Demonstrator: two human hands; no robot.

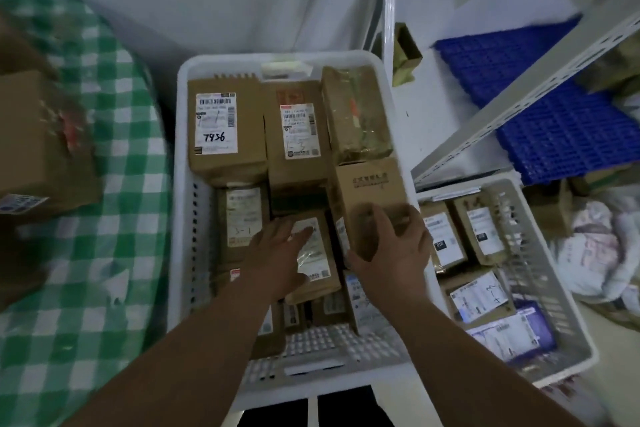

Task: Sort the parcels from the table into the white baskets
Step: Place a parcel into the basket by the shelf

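The counter (114, 253) under its green checked cloth lies at the left and bears a large brown carton (38, 142). Beside it stands the big white basket (183, 184), packed with labelled brown parcels. A second white basket (561, 333), also holding parcels, sits to the right. The right hand (391, 253) curls round a plain brown box (372, 198) above the big basket's right edge. The left hand (277, 256) rests with straight fingers on a labelled parcel (317, 263) inside it.
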